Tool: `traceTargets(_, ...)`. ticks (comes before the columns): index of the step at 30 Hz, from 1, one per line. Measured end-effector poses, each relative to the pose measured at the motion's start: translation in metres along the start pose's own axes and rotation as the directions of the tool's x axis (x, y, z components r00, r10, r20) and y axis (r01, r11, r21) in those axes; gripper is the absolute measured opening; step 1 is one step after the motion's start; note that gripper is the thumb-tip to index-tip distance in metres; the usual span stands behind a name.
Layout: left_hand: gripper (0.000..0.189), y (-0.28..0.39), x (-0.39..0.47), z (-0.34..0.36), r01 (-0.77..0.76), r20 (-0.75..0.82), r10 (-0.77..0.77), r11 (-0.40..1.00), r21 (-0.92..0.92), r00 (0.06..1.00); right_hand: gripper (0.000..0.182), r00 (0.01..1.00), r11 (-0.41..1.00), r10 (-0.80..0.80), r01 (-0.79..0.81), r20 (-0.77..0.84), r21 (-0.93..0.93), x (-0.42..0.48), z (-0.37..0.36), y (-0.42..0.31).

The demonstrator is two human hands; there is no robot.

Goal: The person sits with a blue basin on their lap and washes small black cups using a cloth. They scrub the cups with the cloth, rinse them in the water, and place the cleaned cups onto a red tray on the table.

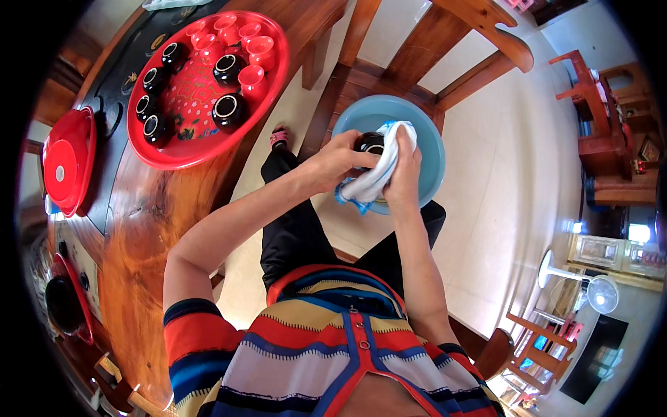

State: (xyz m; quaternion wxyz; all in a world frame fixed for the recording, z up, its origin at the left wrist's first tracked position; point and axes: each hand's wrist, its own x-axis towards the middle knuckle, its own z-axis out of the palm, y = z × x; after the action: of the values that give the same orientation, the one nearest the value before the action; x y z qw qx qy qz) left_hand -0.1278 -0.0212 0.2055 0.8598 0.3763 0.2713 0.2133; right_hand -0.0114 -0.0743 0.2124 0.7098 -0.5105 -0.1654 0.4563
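Note:
My left hand (341, 162) grips a small black glazed cup (369, 140), its pale ring facing up towards me. Against the cup's right side, my right hand (404, 174) holds a white cloth (379, 171) with blue edging, which drapes down between both hands. Under them a light-blue plastic basin (432, 182) rests on a wooden chair (359, 86); its contents are mostly hidden by my hands and the cloth.
On the wooden table (151, 245) to the left stands a red round tray (208, 156) with several black cups (227, 112) and several red cups (260, 52). Beyond it are a red lidded dish (65, 167) and a dark pot (63, 305). A white fan (602, 293) stands far right.

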Motion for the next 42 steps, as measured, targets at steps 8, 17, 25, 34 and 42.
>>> traceTargets(8,0.05,0.001,-0.002,0.0,-0.012,0.014,0.009,0.949,0.314,1.0,0.031,0.97,0.876,0.033,0.087,0.239,-0.475,0.006,-0.015,-0.019)
traceTargets(17,0.042,-0.009,0.004,-0.009,-0.013,0.003,0.015,0.941,-0.339,1.0,0.031,0.936,0.89,-0.333,0.352,0.113,-0.29,-0.025,-0.003,0.015)
traceTargets(25,0.047,-0.004,0.004,-0.01,0.052,0.089,-0.038,0.984,-0.169,0.995,0.03,0.967,0.941,-0.226,0.247,0.115,-0.229,-0.008,-0.015,0.009)
traceTargets(34,0.05,0.004,-0.002,-0.007,0.086,0.232,-0.04,0.977,-0.193,0.972,0.037,0.99,0.987,0.129,-0.134,0.059,0.09,-0.009,-0.029,-0.002)
traceTargets(42,0.036,-0.001,-0.003,0.0,0.107,0.215,-0.019,0.907,-0.407,0.976,0.041,0.944,0.863,-0.248,0.317,0.218,-0.393,-0.03,-0.002,-0.006)
